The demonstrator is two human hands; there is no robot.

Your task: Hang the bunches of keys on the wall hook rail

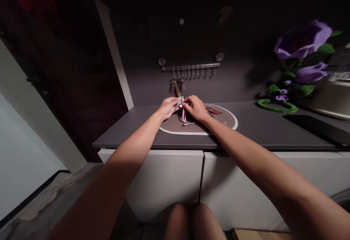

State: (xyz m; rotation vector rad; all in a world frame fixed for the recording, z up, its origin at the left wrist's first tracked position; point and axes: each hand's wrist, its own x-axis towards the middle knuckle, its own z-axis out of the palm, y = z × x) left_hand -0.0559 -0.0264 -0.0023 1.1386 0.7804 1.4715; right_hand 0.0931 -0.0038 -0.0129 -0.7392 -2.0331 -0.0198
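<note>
My left hand is closed on a flat silver-grey metal piece, which looks like a key but is too small to be sure. A ring at its upper end meets the fingertips of my right hand, which are pinched together on the key ring. From between the hands a pink strap loop hangs down. Just below it a small silver key lies on the oval mat. Beside my right wrist, a bunch of keys with a red piece rests on the mat.
A clear hook rail on the dark wall carries several keys at its left end. To the right stand purple flowers with a green ring base, near a black flat object. White cabinet doors lie under the counter edge.
</note>
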